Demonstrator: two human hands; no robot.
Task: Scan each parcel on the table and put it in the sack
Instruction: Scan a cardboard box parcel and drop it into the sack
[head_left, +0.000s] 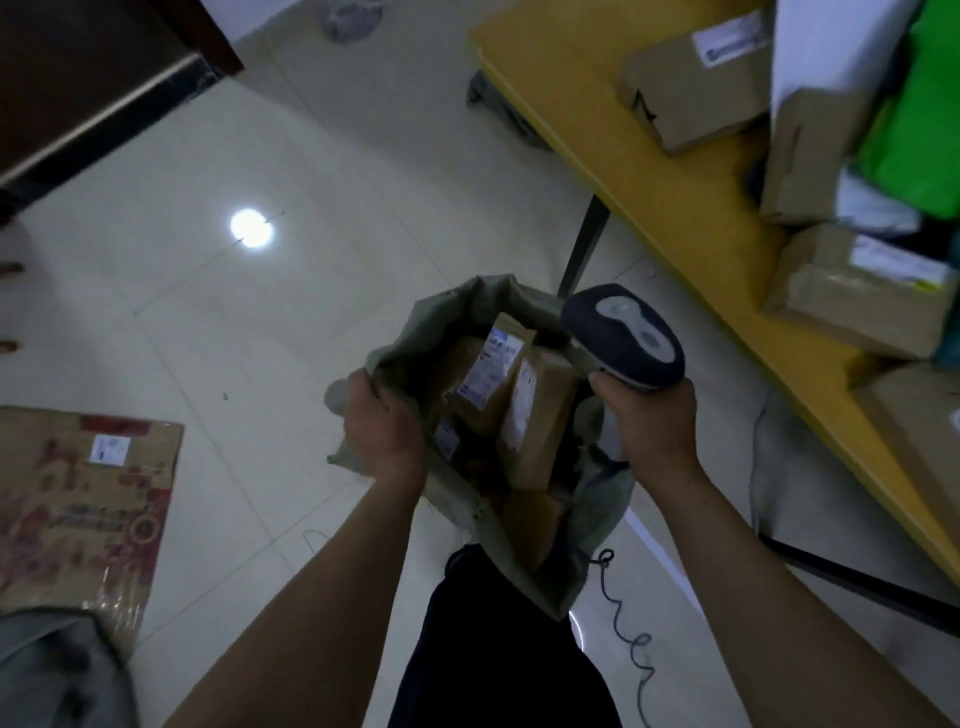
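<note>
A grey-green sack (457, 306) stands open on the floor below me, with several brown cardboard parcels (535, 415) with white labels inside. My left hand (382, 426) grips the sack's left rim and holds it open. My right hand (652, 421) is closed around the handle of a dark barcode scanner (628, 338), held over the sack's right rim. More brown parcels (696, 93) lie on the yellow table (571, 104) at the right.
A green bag (924, 119) and white packets sit among the table's boxes. A large printed carton (83, 514) lies on the tiled floor at the left. The scanner's coiled cable (631, 634) trails on the floor. A dark cabinet (78, 78) stands at top left.
</note>
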